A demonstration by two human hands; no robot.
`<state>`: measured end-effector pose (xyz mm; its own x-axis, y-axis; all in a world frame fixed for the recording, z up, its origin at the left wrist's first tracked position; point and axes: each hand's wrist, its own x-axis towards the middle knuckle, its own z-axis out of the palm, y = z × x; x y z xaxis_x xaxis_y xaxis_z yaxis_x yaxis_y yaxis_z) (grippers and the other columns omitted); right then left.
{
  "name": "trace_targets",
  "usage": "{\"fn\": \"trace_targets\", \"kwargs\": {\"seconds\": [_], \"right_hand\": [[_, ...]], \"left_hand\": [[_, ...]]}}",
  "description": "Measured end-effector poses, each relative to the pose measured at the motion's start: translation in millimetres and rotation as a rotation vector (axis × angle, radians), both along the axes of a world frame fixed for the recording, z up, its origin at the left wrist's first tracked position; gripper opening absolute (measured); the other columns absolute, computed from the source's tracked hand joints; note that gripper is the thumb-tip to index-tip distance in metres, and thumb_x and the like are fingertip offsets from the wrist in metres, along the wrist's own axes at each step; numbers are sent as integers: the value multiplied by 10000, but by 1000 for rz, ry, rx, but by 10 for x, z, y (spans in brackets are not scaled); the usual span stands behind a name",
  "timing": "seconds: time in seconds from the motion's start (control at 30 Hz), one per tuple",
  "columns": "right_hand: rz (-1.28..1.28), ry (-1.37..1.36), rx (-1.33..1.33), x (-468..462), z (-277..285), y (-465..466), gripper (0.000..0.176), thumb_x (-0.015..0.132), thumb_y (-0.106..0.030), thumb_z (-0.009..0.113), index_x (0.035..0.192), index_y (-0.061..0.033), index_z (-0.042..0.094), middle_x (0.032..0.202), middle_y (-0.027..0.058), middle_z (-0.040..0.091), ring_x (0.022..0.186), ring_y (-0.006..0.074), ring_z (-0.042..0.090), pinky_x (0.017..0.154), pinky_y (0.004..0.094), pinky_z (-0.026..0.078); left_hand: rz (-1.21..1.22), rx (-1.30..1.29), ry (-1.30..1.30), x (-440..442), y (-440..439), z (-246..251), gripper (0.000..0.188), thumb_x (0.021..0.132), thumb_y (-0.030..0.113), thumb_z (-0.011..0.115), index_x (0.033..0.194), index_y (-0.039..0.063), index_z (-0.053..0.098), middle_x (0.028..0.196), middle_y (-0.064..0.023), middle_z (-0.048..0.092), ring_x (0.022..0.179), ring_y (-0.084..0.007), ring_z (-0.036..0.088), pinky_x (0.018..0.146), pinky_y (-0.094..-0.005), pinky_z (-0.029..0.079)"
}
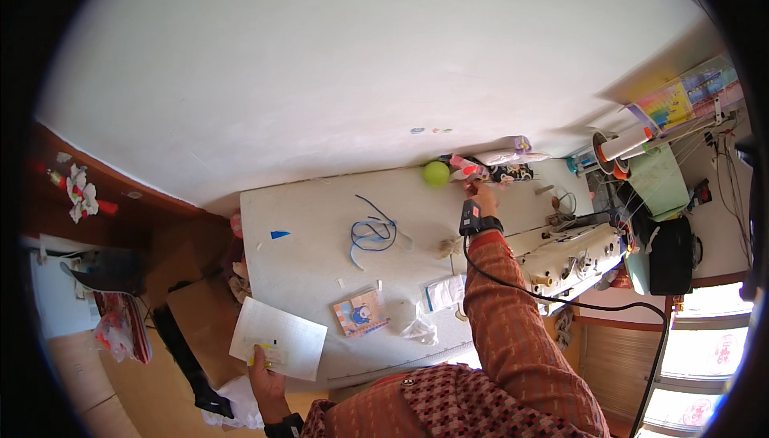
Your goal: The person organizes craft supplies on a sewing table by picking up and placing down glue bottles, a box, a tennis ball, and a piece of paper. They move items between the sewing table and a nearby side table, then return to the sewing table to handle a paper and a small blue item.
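My left hand (268, 381) grips a sheet of white paper (282, 330) and a small yellowish packet or card (268, 355) by the table's near left corner. My right hand (482, 196) reaches to the far side of the table (312, 216), at a pile of small pink and red items (468, 169) beside a green ball (436, 174); its fingertips are partly hidden, so whether it holds anything is unclear. A loose coil of dark and light blue cord (373, 235) lies mid-table. Nearer me are an illustrated booklet (361, 313), a crumpled clear plastic bag (420, 324) and a white packet (446, 292).
A sewing machine (571, 261) stands to the right of my right arm, with a thread cone (625, 145) behind it. A black cable (559, 301) runs from my right wrist. A blue scrap (279, 234) lies at the left. A white wall (336, 77) borders the far edge.
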<state>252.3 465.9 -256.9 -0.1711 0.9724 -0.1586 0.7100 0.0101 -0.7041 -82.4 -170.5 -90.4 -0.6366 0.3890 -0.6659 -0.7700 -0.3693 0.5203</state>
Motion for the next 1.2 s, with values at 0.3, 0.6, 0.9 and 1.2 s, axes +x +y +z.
{"fn": "trace_targets", "kwargs": {"seconds": [0.3, 0.6, 0.9, 1.2], "right_hand": [[-791, 1190, -348, -311, 343, -153, 151, 953, -171, 570, 1039, -49, 592, 921, 68, 635, 803, 208, 647, 793, 360, 578], [-780, 1193, -302, -582, 1039, -814, 174, 939, -147, 524, 973, 23, 540, 932, 175, 630, 868, 346, 673, 780, 495, 584], [-639, 820, -260, -722, 1153, -903, 272, 952, -210, 533, 1002, 49, 599, 820, 142, 687, 642, 227, 675, 514, 308, 526], [-565, 720, -392, -602, 1153, -758, 360, 938, -384, 628, 956, -28, 579, 802, 113, 693, 583, 174, 646, 442, 259, 452]], "left_hand": [[-10, -24, -4, 33, -58, -31, 435, 960, 93, 584, 1376, 59, 459, 1333, -105, 553, 1207, -262, 544, 1051, -431, 438], [-7, -11, 7, 33, -43, -42, 450, 957, 106, 594, 1383, 61, 455, 1332, -106, 558, 1202, -256, 552, 1039, -425, 450], [-30, -52, 51, 19, -17, -27, 444, 963, 103, 581, 1385, 54, 452, 1339, -113, 553, 1197, -259, 559, 1036, -419, 458], [-45, 37, 1, 31, -20, -40, 435, 965, 100, 580, 1381, 65, 458, 1341, -98, 549, 1221, -259, 539, 1056, -436, 436]]}}
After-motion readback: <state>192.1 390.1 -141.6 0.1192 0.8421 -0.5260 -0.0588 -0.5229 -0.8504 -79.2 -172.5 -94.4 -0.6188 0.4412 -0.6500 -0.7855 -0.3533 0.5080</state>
